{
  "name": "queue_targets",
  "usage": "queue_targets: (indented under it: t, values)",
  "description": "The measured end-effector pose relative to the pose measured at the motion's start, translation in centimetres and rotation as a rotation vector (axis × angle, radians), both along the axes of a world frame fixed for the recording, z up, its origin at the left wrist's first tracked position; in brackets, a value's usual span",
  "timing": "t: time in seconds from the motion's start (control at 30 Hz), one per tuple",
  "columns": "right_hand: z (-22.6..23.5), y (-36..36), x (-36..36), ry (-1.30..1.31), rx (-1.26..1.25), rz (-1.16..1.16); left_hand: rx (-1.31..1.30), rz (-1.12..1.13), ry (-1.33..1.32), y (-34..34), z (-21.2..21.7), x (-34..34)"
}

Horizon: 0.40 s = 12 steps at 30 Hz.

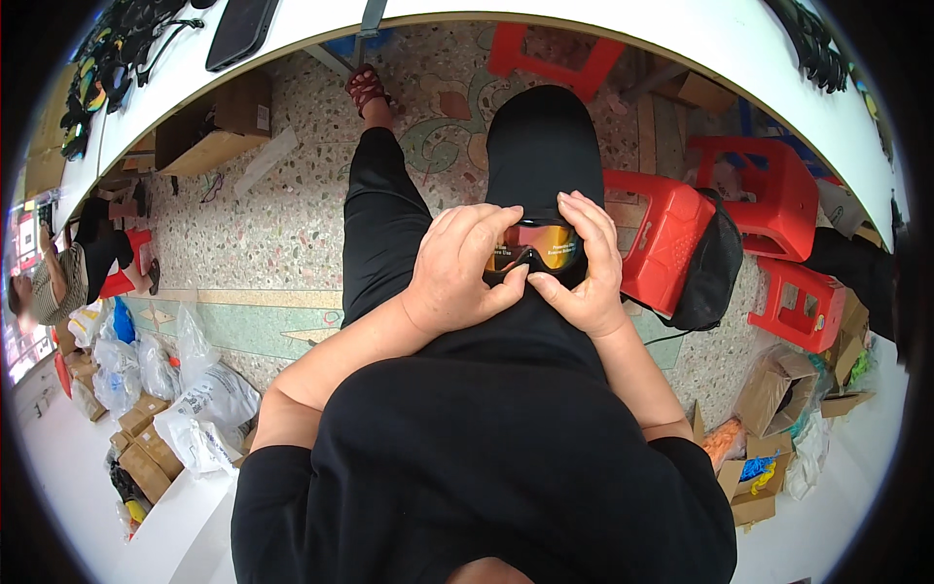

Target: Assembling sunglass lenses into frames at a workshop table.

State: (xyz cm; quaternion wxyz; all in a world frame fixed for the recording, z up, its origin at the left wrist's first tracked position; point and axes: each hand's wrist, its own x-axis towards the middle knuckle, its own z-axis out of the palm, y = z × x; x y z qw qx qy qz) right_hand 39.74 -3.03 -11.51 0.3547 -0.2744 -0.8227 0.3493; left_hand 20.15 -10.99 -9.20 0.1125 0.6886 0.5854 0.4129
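Observation:
Over my lap I hold a pair of goggles [551, 243] with a black frame and a shiny orange-red lens that has pale print on it. My left hand [449, 261] grips one side, its fingers along the top and its thumb at the nose notch. Around the other side curls my right hand [597, 268], its thumb close to the left thumb at the lower edge. The fingers hide both ends of the goggles. Beneath them are my black-trousered legs [543, 136], the right one raised toward the table.
A white table [428, 8] curves across the far side, bearing a black phone [241, 34] and piled dark eyewear [95, 83]. Red stools [666, 238] and a black bag [708, 273] stand at my right. Plastic bags [206, 414] and cartons [773, 389] lie about. Another person [68, 273] sits far left.

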Motion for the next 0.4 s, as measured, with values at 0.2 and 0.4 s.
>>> queue_targets:
  t: [0.2,0.4]
  values:
    - [-0.07,0.48,0.08,0.008,-0.015,0.007,0.017,0.007,-0.023,0.49,-0.09,-0.29]
    - [-0.58,0.12,0.88,-0.114,-0.192,0.067,-0.358,0.078,-0.245,0.00,-0.69,-0.53]
